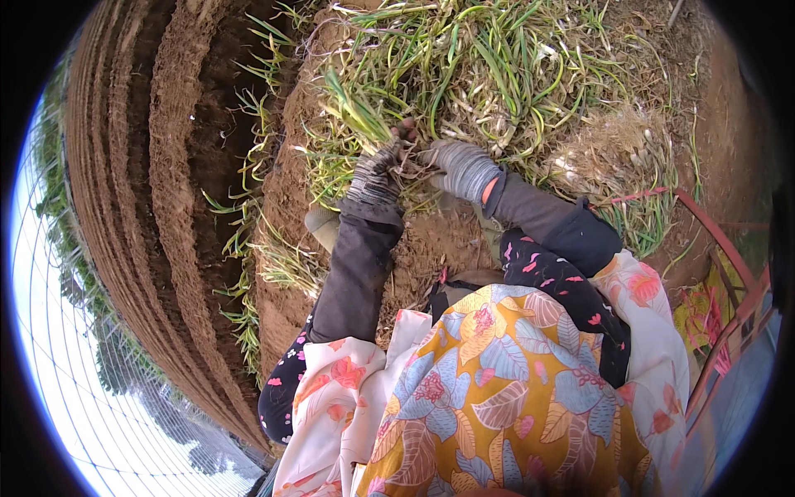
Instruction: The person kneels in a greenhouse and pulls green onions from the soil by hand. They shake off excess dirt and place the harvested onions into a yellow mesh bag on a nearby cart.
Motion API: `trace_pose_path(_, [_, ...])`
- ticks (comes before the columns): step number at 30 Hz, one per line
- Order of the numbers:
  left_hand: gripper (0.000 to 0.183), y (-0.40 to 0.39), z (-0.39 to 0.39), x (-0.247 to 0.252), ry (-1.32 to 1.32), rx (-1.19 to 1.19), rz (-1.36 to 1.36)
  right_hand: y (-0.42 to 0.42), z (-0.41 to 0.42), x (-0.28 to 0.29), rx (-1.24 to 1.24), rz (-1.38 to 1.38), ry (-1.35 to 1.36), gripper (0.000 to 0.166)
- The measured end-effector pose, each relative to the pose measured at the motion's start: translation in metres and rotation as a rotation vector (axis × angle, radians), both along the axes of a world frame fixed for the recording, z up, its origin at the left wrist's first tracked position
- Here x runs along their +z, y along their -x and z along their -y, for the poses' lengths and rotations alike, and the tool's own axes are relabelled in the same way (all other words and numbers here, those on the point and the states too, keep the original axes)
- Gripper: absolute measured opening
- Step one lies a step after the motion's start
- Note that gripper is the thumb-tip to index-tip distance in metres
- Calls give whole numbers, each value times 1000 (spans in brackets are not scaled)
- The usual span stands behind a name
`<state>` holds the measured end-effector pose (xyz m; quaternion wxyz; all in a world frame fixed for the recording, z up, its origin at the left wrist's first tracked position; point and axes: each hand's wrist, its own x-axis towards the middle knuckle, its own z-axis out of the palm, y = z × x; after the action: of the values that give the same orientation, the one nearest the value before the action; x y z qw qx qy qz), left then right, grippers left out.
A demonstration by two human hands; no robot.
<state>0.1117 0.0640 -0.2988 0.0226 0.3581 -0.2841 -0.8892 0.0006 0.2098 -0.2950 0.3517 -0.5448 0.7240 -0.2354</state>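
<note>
My left hand (377,171), in a striped grey knit glove with bare fingertips, is closed around a small bunch of onion-like green plants (357,112). The green leaves point up and to the left. Close on its right, my right hand (464,166) wears a similar grey glove, its fingers bent at the dry brown leaves (411,166) between the hands. Those fingertips are partly hidden. Just beyond both hands spreads a loose heap of the same green plants (497,74), with pale stems and withered leaves mixed in.
Trimmed plants with pale bulbs and dry roots (612,155) lie at the right. A small bunch (289,264) rests on the soil near my left knee. Green plants (248,180) line the bed's left edge, beside ridged soil (177,124). A red metal frame (723,236) stands at right.
</note>
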Motion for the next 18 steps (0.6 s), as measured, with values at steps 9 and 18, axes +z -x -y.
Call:
trace_pose_path(9, [27,-31,9,-14,173,125,58,33,12,-19,-205,60,-416,59])
trace_pose_path(18, [22,-31,-9,30,134,135,116,35,-10,-30,-401,807,-147,31])
